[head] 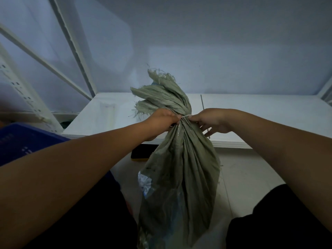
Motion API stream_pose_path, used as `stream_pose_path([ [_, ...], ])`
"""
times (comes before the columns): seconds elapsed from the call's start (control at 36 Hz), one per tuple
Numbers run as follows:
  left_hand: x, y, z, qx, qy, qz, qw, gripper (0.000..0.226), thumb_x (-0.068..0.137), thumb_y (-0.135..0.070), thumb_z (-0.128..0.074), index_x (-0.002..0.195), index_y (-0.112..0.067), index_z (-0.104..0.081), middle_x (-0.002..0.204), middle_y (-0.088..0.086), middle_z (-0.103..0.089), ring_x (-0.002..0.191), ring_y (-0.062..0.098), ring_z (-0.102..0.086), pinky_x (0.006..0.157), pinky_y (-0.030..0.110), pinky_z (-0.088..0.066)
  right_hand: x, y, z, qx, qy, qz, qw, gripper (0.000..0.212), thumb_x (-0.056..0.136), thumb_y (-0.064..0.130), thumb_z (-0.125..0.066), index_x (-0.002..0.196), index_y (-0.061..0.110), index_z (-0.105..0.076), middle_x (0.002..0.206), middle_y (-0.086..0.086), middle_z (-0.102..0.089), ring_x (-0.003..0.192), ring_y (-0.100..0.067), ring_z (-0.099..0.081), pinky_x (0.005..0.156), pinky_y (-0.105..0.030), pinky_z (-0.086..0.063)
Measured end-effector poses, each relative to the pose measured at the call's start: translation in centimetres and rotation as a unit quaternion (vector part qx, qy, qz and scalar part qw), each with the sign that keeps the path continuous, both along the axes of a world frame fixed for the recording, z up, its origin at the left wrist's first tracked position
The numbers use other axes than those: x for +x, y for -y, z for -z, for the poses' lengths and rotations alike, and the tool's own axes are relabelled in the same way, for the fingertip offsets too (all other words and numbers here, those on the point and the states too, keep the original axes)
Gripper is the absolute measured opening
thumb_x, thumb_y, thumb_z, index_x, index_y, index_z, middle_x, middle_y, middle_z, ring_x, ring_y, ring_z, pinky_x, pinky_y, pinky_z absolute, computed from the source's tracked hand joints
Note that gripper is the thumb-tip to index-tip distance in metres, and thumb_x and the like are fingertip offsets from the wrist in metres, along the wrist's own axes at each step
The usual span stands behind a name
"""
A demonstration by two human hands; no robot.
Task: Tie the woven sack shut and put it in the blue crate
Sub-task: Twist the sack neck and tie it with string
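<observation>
Between the knees the woven sack (181, 186) looks soft and light, its neck before the front edge of the low shelf (107, 112). Left hand (161, 121) grips the gathered neck, right hand (212, 121) pinches the pale tie (186, 115); that neck seems the best hold for lifting toward the blue crate (21, 141), left.

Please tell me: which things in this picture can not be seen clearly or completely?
Head view only:
White tie: both ends covered by the left hand and right hand; fastened or not, unclear.
Woven sack: bottom cut by the lower edge; cloth hides the contents.
Blue crate: cut by the left edge, covered by the left arm; inside unseen.
Dark object behind the sack: too dim to identify.
</observation>
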State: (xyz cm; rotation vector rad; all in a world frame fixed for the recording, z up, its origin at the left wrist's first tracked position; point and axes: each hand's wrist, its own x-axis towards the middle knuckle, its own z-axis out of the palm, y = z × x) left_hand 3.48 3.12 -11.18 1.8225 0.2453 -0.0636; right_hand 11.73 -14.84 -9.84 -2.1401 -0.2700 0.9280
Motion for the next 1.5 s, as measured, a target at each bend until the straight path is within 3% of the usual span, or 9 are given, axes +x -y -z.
stream_pose_path([
  [0.19, -0.2, -0.1, -0.1, 0.004, 0.017, -0.020, 1.000, 0.023, 0.095, -0.023, -0.066, 0.076, -0.009, -0.070, 0.086, 0.012, -0.069, 0.085, 0.021, -0.064, 0.099, 0.046, -0.053, 0.1, 0.0, -0.4, 0.041, 0.019, 0.016, 0.999, 0.031, 0.097, 0.033, -0.058, 0.116, 0.011, -0.068, 0.119, -0.010, -0.069, 0.107, -0.027, -0.067, 0.091, -0.044, -0.054],
  [0.39, -0.3, 0.2, -0.1, 0.011, 0.077, -0.025, 0.997, 0.019, 0.094, -0.015, -0.067, 0.078, -0.006, -0.072, 0.079, 0.007, -0.069, 0.073, 0.011, -0.064, 0.083, 0.030, -0.056, -0.8, -0.6, -0.1, 0.064, 0.044, -0.010, 0.997, 0.029, 0.089, 0.028, -0.065, 0.116, 0.017, -0.067, 0.119, -0.004, -0.069, 0.107, -0.022, -0.064, 0.100, -0.050, -0.048],
  [0.5, -0.1, -0.1, -0.3, 0.052, 0.121, -0.029, 0.991, 0.017, 0.092, -0.013, -0.069, 0.089, 0.003, -0.076, 0.092, 0.017, -0.075, 0.083, 0.018, -0.068, 0.087, 0.035, -0.057, -1.0, -1.2, -0.3, 0.080, 0.058, -0.009, 0.995, 0.034, 0.088, 0.027, -0.065, 0.121, 0.024, -0.061, 0.117, 0.000, -0.069, 0.102, -0.018, -0.064, 0.097, -0.047, -0.049],
  [0.67, 0.1, 0.1, -0.4, 0.111, 0.169, -0.026, 0.979, 0.014, 0.090, -0.010, -0.070, 0.087, 0.001, -0.077, 0.081, 0.008, -0.073, 0.076, 0.013, -0.067, 0.080, 0.032, -0.056, -1.1, -1.2, -0.5, 0.098, 0.067, -0.003, 0.993, 0.037, 0.088, 0.031, -0.066, 0.124, 0.029, -0.058, 0.117, 0.002, -0.070, 0.106, -0.019, -0.065, 0.096, -0.049, -0.050],
  [0.97, 0.2, -0.1, -0.9, 0.038, 0.173, -0.047, 0.983, 0.022, 0.092, -0.020, -0.070, 0.070, -0.016, -0.074, 0.073, 0.004, -0.072, 0.075, 0.013, -0.066, 0.083, 0.035, -0.057, -1.5, -1.9, -0.7, 0.123, 0.080, 0.022, 0.989, 0.044, 0.082, 0.052, -0.070, 0.119, 0.029, -0.060, 0.115, 0.007, -0.071, 0.109, -0.016, -0.065, 0.097, -0.048, -0.049],
  [1.14, 0.2, -0.2, -0.9, 0.008, 0.145, -0.049, 0.988, 0.019, 0.091, -0.022, -0.070, 0.077, -0.010, -0.074, 0.079, 0.009, -0.071, 0.075, 0.014, -0.065, 0.078, 0.030, -0.054, -1.9, -2.0, -0.6, 0.140, 0.106, 0.038, 0.984, 0.034, 0.086, 0.044, -0.073, 0.112, 0.024, -0.063, 0.107, 0.003, -0.073, 0.098, -0.016, -0.069, 0.081, -0.034, -0.053],
  [1.25, 0.2, -0.2, -0.9, 0.036, 0.142, -0.036, 0.988, 0.023, 0.094, -0.009, -0.065, 0.074, -0.017, -0.072, 0.071, -0.004, -0.069, 0.068, 0.001, -0.062, 0.072, 0.018, -0.051, -1.8, -2.0, -0.6, 0.154, 0.127, 0.050, 0.979, 0.038, 0.085, 0.036, -0.077, 0.116, 0.017, -0.065, 0.110, -0.001, -0.073, 0.098, -0.016, -0.070, 0.073, -0.027, -0.054],
  [1.36, 0.2, 0.0, -1.0, 0.068, 0.133, -0.029, 0.988, 0.014, 0.094, -0.006, -0.063, 0.084, -0.007, -0.073, 0.076, -0.001, -0.069, 0.072, 0.007, -0.062, 0.076, 0.023, -0.052, -1.5, -1.8, -0.4, 0.151, 0.174, 0.044, 0.972, 0.028, 0.084, 0.027, -0.078, 0.108, 0.016, -0.069, 0.105, -0.004, -0.073, 0.098, -0.020, -0.070, 0.089, -0.034, -0.056],
  [1.5, 0.3, 0.1, -1.3, 0.092, 0.128, -0.037, 0.987, 0.012, 0.094, -0.013, -0.065, 0.088, -0.007, -0.073, 0.081, 0.002, -0.070, 0.079, 0.014, -0.064, 0.085, 0.035, -0.054, -1.2, -2.0, -0.3, 0.080, 0.265, 0.028, 0.961, 0.018, 0.085, 0.020, -0.070, 0.103, 0.019, -0.069, 0.104, -0.006, -0.070, 0.099, -0.025, -0.065, 0.091, -0.037, -0.053],
])
